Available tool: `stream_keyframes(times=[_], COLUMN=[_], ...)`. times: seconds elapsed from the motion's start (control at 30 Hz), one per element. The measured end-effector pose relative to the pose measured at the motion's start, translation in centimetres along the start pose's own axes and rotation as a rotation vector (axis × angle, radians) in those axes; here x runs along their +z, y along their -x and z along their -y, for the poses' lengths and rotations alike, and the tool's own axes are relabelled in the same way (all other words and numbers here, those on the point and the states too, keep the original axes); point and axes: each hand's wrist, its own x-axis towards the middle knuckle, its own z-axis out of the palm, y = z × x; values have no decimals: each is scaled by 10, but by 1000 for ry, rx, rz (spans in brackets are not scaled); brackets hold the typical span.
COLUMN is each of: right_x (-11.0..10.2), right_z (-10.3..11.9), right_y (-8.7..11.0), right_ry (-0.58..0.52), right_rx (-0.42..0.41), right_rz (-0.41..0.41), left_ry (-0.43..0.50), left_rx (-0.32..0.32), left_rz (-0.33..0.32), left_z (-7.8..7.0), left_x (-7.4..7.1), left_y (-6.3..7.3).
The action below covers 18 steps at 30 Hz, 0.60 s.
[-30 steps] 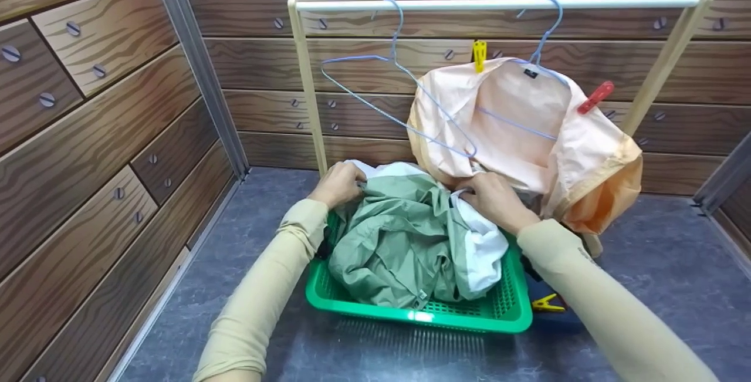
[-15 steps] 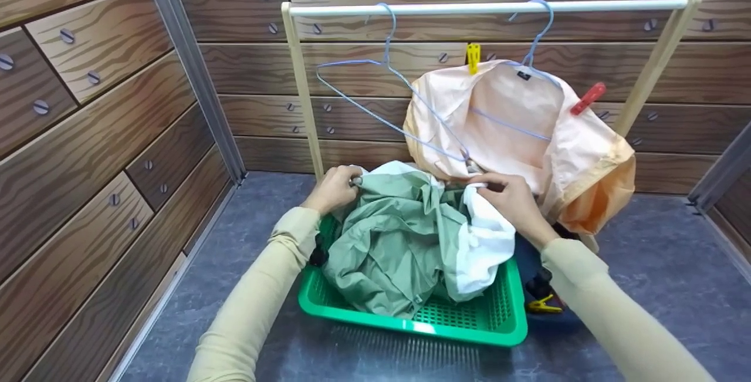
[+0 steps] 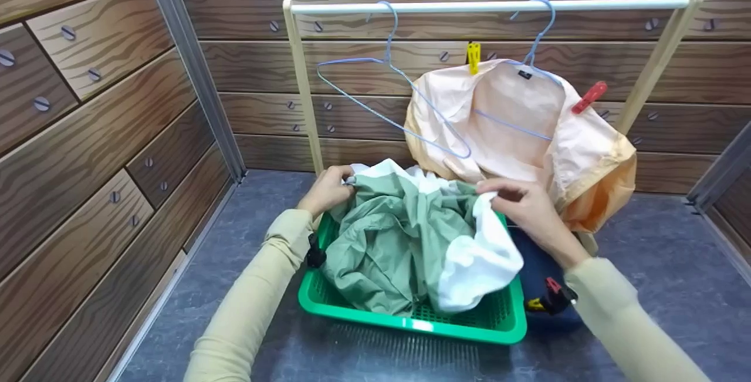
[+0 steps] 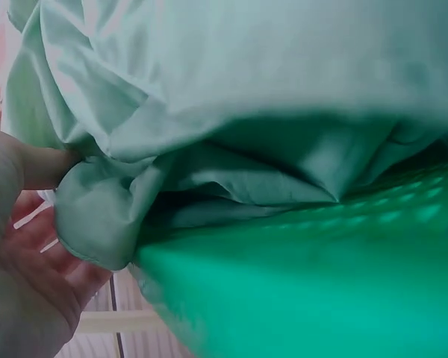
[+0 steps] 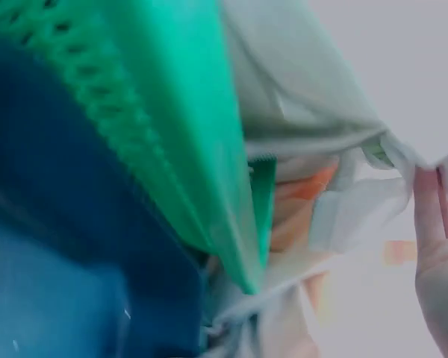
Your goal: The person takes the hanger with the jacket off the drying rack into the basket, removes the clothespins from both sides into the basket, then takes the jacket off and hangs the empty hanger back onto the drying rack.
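Head view: left fingers [image 3: 341, 173] and right fingers [image 3: 499, 185] pinch the green garment [image 3: 399, 247] before a peach jacket [image 3: 591, 156].

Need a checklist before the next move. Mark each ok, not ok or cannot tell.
1. Left hand grip: ok, pinches the green garment.
2. Right hand grip: ok, pinches its white part.
3. Garment clear of basket: not ok, most lies inside.
4. Bare hanger on rail: ok, hooked.
5. Peach garment clipped: ok, yellow clip and red clip on it.
6. Green garment untangled: cannot tell, folds hide much.
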Motion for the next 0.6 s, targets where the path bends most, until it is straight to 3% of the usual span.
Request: stream_keyframes(times=[0.13, 0.27, 0.37, 0.47, 0.6], right_x=[5, 11, 13, 13, 13], right_z=[5, -1, -8, -11, -13], right_y=[28, 59, 75, 82, 86], right_ry=[147, 382, 542, 665, 788], right_rx=[-134, -277, -340, -329, -214], right_rz=[59, 120, 188, 276, 393], left_ry=[-7, 6, 3, -7, 1], left_rx=[-19, -33, -14, 6, 34], left_rz=[3, 5, -8, -10, 7], left_z=[1, 2, 2, 2, 1], left_x=[-1, -1, -2, -2, -2], left_y=[1, 2, 2, 3, 6])
